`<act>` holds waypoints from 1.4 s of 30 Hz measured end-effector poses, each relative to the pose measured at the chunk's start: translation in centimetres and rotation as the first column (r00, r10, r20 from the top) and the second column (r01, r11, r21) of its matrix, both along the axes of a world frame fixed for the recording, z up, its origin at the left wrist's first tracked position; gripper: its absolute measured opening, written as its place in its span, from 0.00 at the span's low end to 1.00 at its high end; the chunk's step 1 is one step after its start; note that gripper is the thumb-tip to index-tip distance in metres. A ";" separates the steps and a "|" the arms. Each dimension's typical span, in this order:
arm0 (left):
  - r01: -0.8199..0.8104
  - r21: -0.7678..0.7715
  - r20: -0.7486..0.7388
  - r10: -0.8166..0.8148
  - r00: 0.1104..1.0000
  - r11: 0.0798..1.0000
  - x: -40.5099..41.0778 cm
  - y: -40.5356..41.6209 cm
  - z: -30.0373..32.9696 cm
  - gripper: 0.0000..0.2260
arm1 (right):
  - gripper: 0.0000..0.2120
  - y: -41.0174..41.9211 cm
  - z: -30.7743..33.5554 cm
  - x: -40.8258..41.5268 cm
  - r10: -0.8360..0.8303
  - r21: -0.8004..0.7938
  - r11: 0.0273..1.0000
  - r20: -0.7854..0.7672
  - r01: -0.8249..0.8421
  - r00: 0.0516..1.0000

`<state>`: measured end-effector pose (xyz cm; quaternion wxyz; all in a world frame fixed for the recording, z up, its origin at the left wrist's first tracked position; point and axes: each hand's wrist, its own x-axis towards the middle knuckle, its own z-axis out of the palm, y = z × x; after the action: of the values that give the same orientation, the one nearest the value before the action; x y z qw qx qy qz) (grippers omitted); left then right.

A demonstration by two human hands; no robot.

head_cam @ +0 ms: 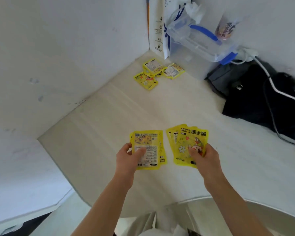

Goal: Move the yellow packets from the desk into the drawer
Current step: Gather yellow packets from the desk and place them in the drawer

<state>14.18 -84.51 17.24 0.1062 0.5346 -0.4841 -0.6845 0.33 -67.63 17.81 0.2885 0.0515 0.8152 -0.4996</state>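
Head view: a stack of yellow packets (147,149) is pinched by the left hand (128,156), a fanned stack (188,143) by the right hand (205,156); beyond both grips, perhaps three loose packets (153,72) are left on the desk (109,116).

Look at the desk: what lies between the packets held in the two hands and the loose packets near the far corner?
In the head view, only bare desk separates the held packets from the loose packets.

The yellow printed packets (147,149) look like glossy plastic film, the pale desk top (109,116) a smooth matt wood-grain laminate, the clear blue-handled box (194,43) at upper right glossy plastic, the black bag (255,99) matt cloth.
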 end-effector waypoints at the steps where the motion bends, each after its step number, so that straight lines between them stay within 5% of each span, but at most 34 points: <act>1: 0.024 -0.004 -0.001 -0.024 1.000 1.000 0.9 0.4 0.0 0.09 | 0.06 0.7 0.0 1.2 -0.019 0.003 1.000 -0.011 0.019 1.000; 11: 0.314 -0.025 0.030 -0.314 0.949 0.949 6.2 6.3 0.9 0.08 | 0.05 8.9 0.7 12.7 -0.257 0.006 0.966 -0.037 0.258 0.966; 20: 0.576 -0.024 -0.007 -0.577 0.817 0.817 6.3 14.4 1.7 0.10 | 0.05 18.9 1.2 19.2 -0.502 -0.028 0.865 -0.038 0.501 0.864; 42: 0.789 0.048 -0.001 -0.790 0.613 0.612 14.9 51.5 -0.9 0.08 | 0.06 54.7 0.9 37.7 -0.851 -0.085 0.522 0.023 0.849 0.525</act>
<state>29.13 -33.05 16.30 -0.2223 0.2763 -0.6560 -0.6663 38.04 -12.97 18.67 0.0016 0.4241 0.6678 -0.6117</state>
